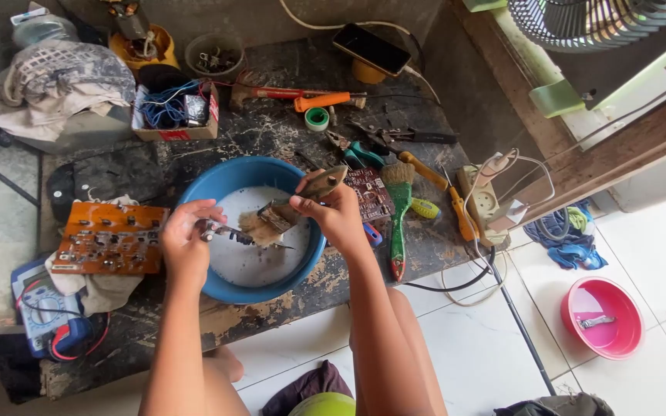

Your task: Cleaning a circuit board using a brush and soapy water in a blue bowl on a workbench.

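Head view: the step in hand appears to be brush-cleaning a small metal part [225, 230] over the blue basin [194, 192] of whitish liquid on the counter [271, 131]. The left hand [186, 239] has its grip closed on the part, pinched at the fingertips above the basin's left side. The right hand [333, 212] is clenched around a wooden-handled paintbrush [287, 212], bristles touching the part. In my judgement, the next stroke calls for a steady left hold.
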